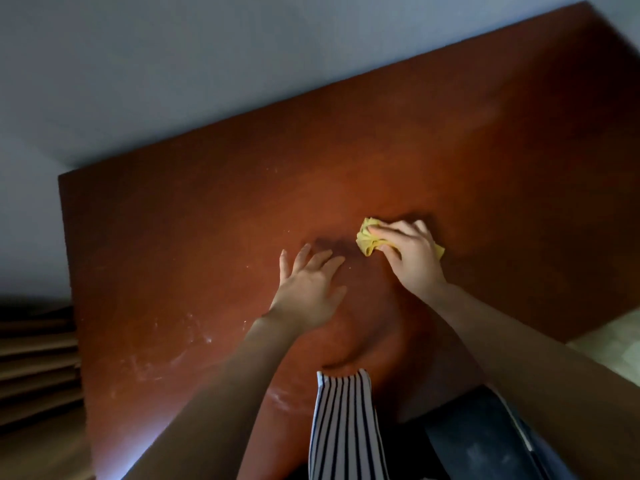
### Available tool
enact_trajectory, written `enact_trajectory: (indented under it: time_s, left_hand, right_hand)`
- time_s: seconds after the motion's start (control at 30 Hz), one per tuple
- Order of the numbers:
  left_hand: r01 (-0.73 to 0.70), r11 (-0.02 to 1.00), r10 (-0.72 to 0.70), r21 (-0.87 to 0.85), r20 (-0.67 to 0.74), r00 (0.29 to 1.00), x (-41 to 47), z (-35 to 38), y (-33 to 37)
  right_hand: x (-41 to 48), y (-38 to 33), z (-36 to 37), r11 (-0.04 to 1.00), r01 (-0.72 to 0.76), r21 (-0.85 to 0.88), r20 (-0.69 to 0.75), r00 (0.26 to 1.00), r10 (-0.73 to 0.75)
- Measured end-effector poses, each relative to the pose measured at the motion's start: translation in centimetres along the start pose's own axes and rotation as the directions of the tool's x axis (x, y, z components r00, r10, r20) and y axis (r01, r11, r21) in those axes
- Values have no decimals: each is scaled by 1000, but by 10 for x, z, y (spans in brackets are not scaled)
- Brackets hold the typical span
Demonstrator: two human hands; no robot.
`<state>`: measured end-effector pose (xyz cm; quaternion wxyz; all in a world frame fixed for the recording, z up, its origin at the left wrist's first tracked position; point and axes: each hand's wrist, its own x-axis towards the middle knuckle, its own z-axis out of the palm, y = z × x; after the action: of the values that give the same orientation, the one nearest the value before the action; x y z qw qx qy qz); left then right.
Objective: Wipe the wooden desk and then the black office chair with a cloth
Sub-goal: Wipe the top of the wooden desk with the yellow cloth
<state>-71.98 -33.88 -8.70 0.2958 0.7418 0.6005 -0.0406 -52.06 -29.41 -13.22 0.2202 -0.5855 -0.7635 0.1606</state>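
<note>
A reddish-brown wooden desk (214, 216) fills most of the view, with pale dusty smears near its front left. My right hand (414, 252) presses a crumpled yellow cloth (369, 239) flat on the desk's middle; part of the cloth pokes out left of the fingers and a corner shows behind the wrist. Left of it, my left hand (308, 287) lies palm down on the bare desk, fingers spread, holding nothing. The black office chair (481, 441) shows dark and dusty at the bottom right, below the desk's front edge.
A grey-white wall (173, 64) runs behind the desk. Brown wooden steps or slats (38, 358) lie to the left of the desk. A pale floor patch (613, 344) shows at right. My striped clothing (343, 431) hangs at the bottom centre.
</note>
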Motion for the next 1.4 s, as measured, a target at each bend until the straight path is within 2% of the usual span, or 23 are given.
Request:
enact_trajectory:
  time_s: [0.13,0.33,0.4,0.5,0.57,0.67,0.77,0.87,0.9,0.93,1.0,1.03,1.07,1.13,1.2,1.27,1.33,1.4]
  left_hand:
    - [-96,995,95,4,47,994,-25,9,-2]
    - [-186,982,187,-12,101,977,-69,34,1]
    - [-213,977,212,0,115,970,-77,41,4]
    - [-227,974,226,-10,135,965,-86,48,8]
    - [-231,973,232,-20,146,962,-90,52,12]
    - [-235,970,240,-56,115,964,-94,55,22]
    - [-201,961,216,-192,56,975,-95,56,26]
    - [-56,936,78,-346,50,996,-97,53,32]
    - [-1,904,21,-429,42,999,-97,50,35]
    - [62,829,-45,-556,44,998,-95,45,39]
    - [191,526,-157,-829,126,980,-92,31,50]
    - [213,365,-165,-906,162,973,-91,22,54]
    - [190,255,-147,-948,156,977,-90,13,58]
    - [77,180,-92,-981,61,994,-88,-5,62]
    - [-62,218,-38,-974,-72,997,-87,-24,66]
    - [-194,352,0,-916,-207,978,-86,-41,68]
    - [-306,469,51,-828,-320,946,-87,-55,71]
    - [-393,528,108,-753,-400,910,-87,-67,72]
  right_hand:
    - [-70,-25,8,978,-207,-26,-33,978,206]
    - [-164,-66,15,954,-298,-18,-80,952,296]
    - [-184,-74,15,951,-307,-25,-16,952,307]
    - [-200,-73,2,957,-283,60,185,945,268]
    - [-202,-63,-9,948,-316,46,239,925,297]
    - [-207,-56,-23,846,-532,-36,148,835,531]
    - [-205,-66,-27,826,-564,24,125,821,557]
    - [-200,-77,-36,816,-551,175,24,831,555]
    - [-196,-80,-41,815,-532,232,-23,834,551]
    - [-191,-84,-46,812,-506,290,-71,835,546]
    - [-180,-95,-56,809,-447,382,-153,832,533]
    - [-175,-100,-61,809,-420,410,-184,831,525]
    - [-170,-104,-65,808,-399,434,-202,831,519]
    - [-160,-110,-73,778,-369,509,-183,836,517]
    - [-148,-116,-83,714,-317,624,-124,862,491]
    - [-133,-124,-92,679,-236,695,-133,886,444]
    - [-119,-132,-98,702,-173,690,-196,890,412]
    - [-108,-137,-100,751,-156,642,-260,877,404]
